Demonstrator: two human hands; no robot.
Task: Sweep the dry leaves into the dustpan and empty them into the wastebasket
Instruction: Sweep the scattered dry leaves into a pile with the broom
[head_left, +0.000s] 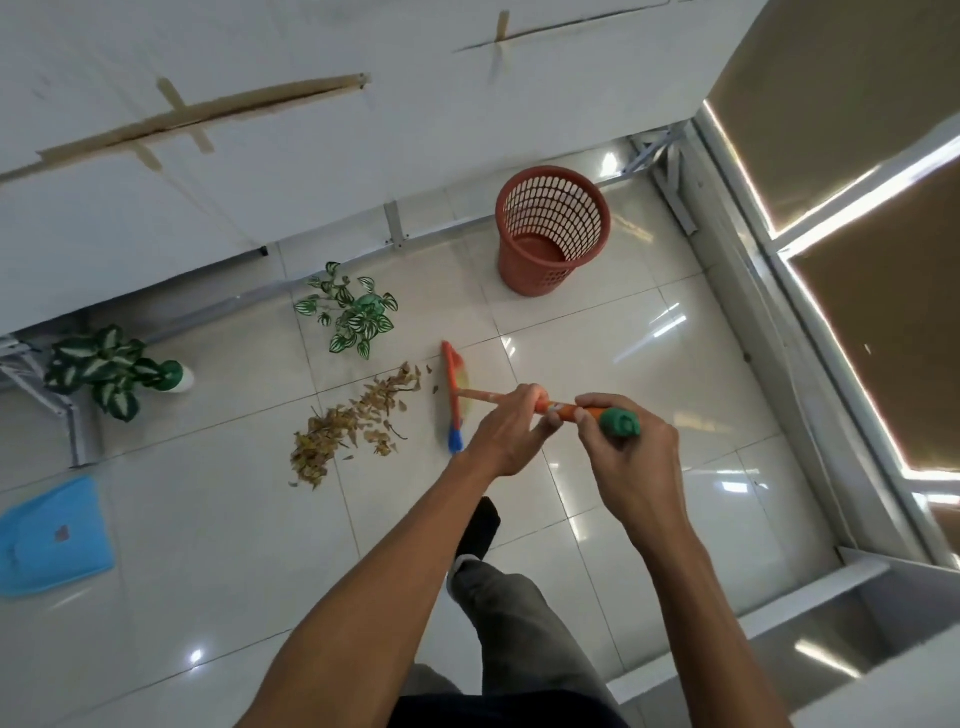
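The floor (597, 332) is glossy pale tile with strong light reflections. A white table (260, 156) runs across the upper left, its surface marked by strips of brown tape; its metal legs stand on the floor beneath the near edge.

The wastebasket (553, 228) is a reddish-brown perforated plastic bin, upright on the floor near the table's legs, with nothing visible inside it. The dustpan (54, 535) is light blue and lies flat on the floor at the far left edge, well apart from the leaves and the wastebasket.

Two potted plants with green-and-white leaves rest on the floor along the table's near edge: one (111, 371) at the left appears tipped on its side, the other (353, 312) sits just beyond the leaves.

The dry leaves (353, 421) form a loose brown pile in a diagonal band on the floor, between the dustpan and the broom.

The broom (454, 400) has an orange handle with a green end cap and an orange head with a blue tip. Its head rests on the floor just right of the pile.

The left hand (506, 431) is closed around the handle lower down. The right hand (628, 452) is closed around the handle just below the green cap. One socked foot (480, 525) and a grey trouser leg show below the hands.
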